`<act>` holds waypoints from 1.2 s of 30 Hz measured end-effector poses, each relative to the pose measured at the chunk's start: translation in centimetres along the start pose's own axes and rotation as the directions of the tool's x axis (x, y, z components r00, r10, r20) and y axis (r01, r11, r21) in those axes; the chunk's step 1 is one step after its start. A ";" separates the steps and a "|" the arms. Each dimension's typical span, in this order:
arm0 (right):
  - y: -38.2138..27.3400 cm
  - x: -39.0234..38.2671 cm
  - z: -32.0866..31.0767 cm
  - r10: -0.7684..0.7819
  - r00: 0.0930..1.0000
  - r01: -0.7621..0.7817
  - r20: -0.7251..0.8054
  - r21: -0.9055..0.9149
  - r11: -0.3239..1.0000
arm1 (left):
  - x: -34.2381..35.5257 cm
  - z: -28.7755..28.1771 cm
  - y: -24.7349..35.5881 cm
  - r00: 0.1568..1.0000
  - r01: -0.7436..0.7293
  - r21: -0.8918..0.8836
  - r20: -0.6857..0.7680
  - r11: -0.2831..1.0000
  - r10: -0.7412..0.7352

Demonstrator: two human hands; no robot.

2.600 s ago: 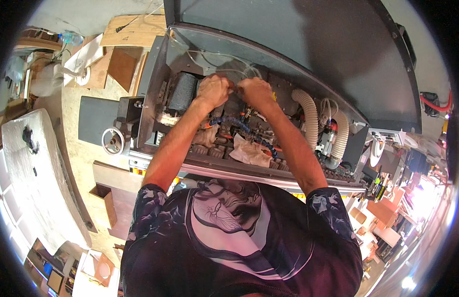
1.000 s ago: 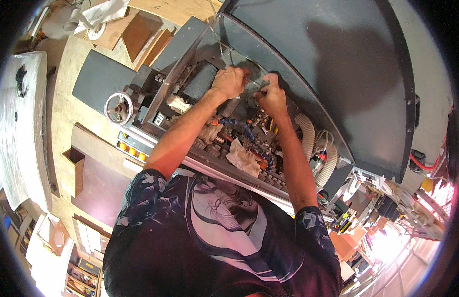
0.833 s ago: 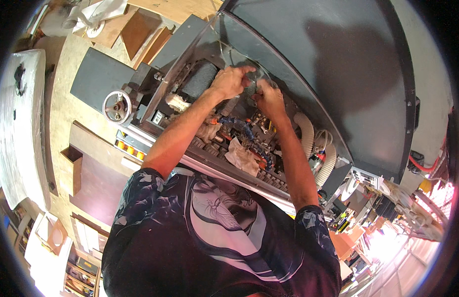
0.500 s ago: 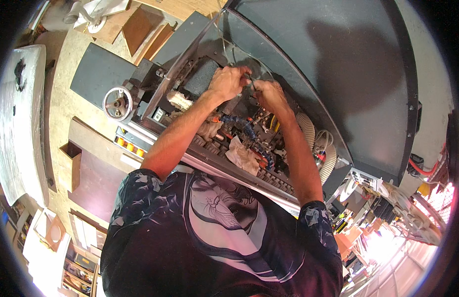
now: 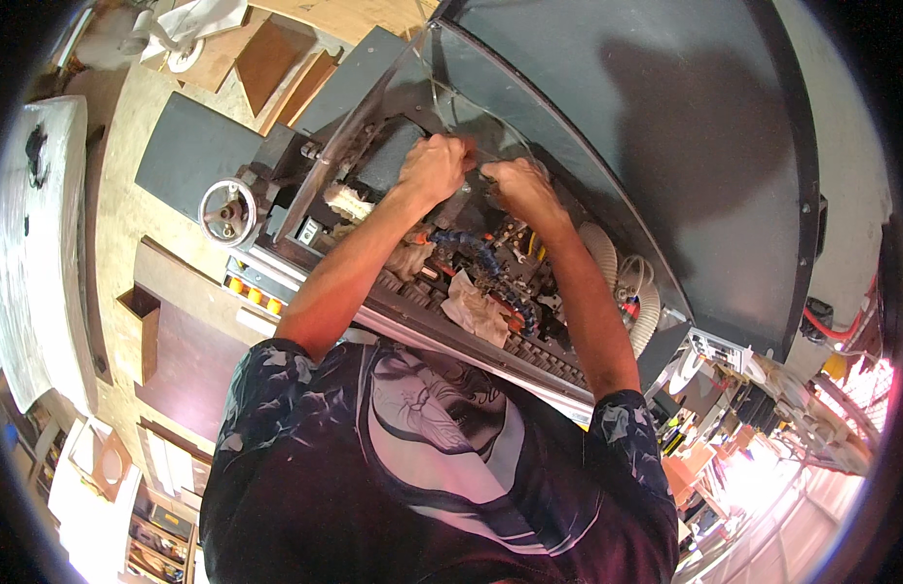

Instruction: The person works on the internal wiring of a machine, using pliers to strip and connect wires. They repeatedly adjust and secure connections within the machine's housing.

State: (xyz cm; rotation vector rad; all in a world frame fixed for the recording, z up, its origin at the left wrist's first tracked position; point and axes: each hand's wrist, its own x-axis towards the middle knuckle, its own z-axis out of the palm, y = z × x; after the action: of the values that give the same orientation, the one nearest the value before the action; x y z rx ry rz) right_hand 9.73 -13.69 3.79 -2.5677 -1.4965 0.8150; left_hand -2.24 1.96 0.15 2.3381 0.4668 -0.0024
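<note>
My left hand [image 5: 434, 167] is closed, its fingertips at a thin clear tube [image 5: 443, 95] inside an open grey machine housing, right beside a dark cylindrical roller [image 5: 393, 146]; what it grips is too small to make out. Just right of it, my right hand [image 5: 519, 190] is also closed, its fingers pinched near the tubing on something hidden. Below them lie blue segmented hoses [image 5: 480, 256], an orange fitting [image 5: 421, 237] and a crumpled pale cloth [image 5: 476, 307].
A raised grey lid [image 5: 685, 146] stands behind the housing. A chrome handwheel [image 5: 227, 211] is at the left, white corrugated hoses [image 5: 644, 321] at the right. Wooden boards [image 5: 271, 68] and a plastic-wrapped panel [image 5: 37, 253] lie on the left.
The view has turned since the oldest frame. Lately my right hand has moved slightly left, toward my left hand, after being lower and further right; both stay among the tubes.
</note>
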 end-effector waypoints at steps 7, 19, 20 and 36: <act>-0.3 1.9 -0.1 0.025 0.991 -0.024 0.128 -0.010 1.000 | -0.3 1.5 -2.2 0.956 -0.209 0.385 -0.111 0.899 0.270; 1.0 1.9 1.2 0.080 0.996 -0.081 0.044 0.012 0.997 | -1.0 -0.5 1.1 0.971 -0.120 0.295 -0.163 0.948 0.173; 1.5 1.6 1.1 0.053 0.997 -0.054 0.060 0.020 0.998 | -1.5 -0.4 1.4 0.968 -0.121 0.284 -0.177 0.951 0.176; 1.2 1.6 2.3 0.527 0.850 -0.516 -0.021 0.172 0.839 | -5.2 0.8 0.3 1.000 -0.007 -0.145 -0.031 0.989 0.002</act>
State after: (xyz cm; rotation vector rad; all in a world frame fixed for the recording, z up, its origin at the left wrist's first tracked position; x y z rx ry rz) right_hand 10.25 -13.48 0.77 -2.8700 -0.6631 0.8341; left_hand -6.85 -0.47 0.49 2.1991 0.4619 0.0678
